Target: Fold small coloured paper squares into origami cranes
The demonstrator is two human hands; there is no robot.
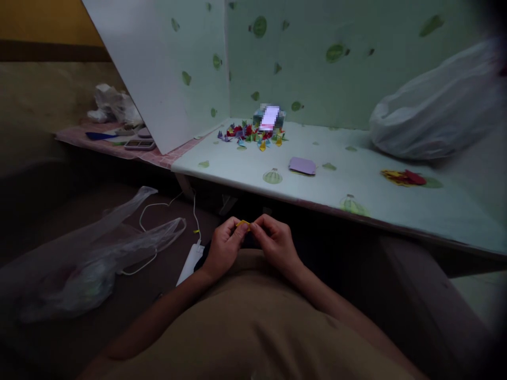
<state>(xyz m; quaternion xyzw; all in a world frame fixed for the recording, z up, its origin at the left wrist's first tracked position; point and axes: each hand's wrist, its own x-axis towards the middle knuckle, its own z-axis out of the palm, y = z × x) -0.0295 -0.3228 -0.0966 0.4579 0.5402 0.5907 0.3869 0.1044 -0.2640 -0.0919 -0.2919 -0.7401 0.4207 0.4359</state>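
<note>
My left hand (224, 245) and my right hand (275, 241) meet in front of my body, below the table edge. Both pinch a small yellow piece of paper (243, 224) between fingertips. On the low table (380, 206) behind them lies a pile of small colourful folded paper pieces (250, 134) at the back, a purple stack of paper squares (302, 165) in the middle, and a red and yellow heap of paper (404, 177) to the right.
A white plastic bag (435, 108) rests on the table's right side. A clear plastic bag (95, 253) and a white cable (158, 232) lie on the floor at left. A white board (158, 68) leans at the table's left, with a calculator (139, 143) beyond it.
</note>
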